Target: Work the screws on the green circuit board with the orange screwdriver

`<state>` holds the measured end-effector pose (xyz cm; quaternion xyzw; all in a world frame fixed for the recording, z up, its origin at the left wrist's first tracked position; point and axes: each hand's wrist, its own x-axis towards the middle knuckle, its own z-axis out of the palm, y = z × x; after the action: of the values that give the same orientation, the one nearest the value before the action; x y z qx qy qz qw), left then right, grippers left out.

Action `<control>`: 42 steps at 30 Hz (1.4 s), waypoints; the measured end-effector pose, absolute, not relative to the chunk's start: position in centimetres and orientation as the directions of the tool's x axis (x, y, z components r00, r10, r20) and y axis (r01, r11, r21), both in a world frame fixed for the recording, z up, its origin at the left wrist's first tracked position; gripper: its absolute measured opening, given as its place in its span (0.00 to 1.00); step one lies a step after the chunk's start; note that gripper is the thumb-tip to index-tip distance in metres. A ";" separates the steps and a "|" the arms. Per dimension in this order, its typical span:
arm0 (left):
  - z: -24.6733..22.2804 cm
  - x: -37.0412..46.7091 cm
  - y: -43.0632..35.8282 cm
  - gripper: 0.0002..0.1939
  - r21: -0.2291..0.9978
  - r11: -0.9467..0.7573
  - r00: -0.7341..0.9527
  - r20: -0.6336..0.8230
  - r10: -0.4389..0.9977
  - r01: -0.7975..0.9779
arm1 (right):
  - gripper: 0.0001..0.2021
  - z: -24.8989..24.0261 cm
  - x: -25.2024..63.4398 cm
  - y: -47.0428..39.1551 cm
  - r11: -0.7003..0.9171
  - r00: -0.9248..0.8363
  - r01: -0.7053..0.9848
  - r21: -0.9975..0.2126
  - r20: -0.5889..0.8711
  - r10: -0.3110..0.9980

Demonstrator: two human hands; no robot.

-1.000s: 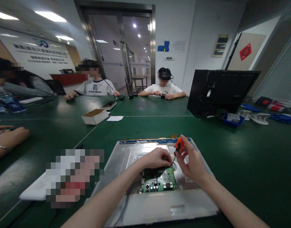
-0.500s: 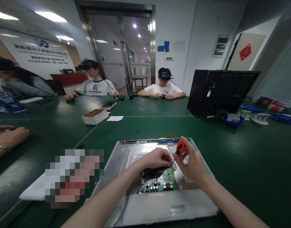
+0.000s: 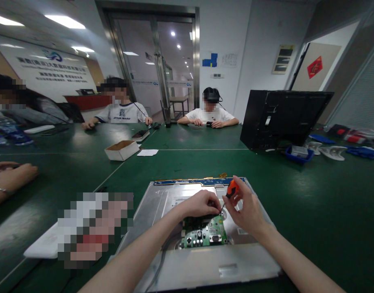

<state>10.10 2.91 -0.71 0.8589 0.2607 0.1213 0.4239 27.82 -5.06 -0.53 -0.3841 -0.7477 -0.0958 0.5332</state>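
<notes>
A metal display panel (image 3: 250, 264) lies flat before me, with a green circuit board (image 3: 205, 236) at its middle and a blue board strip (image 3: 180, 182) along its far edge. My right hand (image 3: 246, 209) grips an orange and black screwdriver (image 3: 231, 189), tilted so its tip meets the board's upper right corner. Close beside that tip, my left hand (image 3: 204, 203) has its fingers pinched together over the board's far edge; whatever they hold is hidden. A grey cable (image 3: 162, 260) runs down from the board's left side.
An open white box (image 3: 122, 151) and white paper (image 3: 147, 152) lie beyond the panel. A black monitor (image 3: 286, 118) stands at back right beside a blue tray (image 3: 299, 154). Blurred-out items lie left. Several people sit around the table.
The orange screwdriver has turned slightly in my right hand. My left hand stays in place. Across the table, a person's hand has shifted slightly left.
</notes>
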 end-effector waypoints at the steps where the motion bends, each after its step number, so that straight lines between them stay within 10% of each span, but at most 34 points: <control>1: -0.7 10.1 2.9 0.06 0.792 -0.504 0.835 -0.013 0.550 0.344 | 0.30 -0.6 27.8 -5.0 0.683 -0.134 0.682 -0.263 0.873 0.470; 42: -0.7 10.1 2.8 0.05 0.800 -0.491 0.828 -0.012 0.561 0.345 | 0.29 -0.1 27.7 -5.2 0.703 -0.142 0.651 -0.288 0.863 0.484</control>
<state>10.07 2.81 -0.72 0.8543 0.2653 0.1259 0.4289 27.68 -5.16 -0.15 -0.3776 -0.7515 -0.0776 0.5354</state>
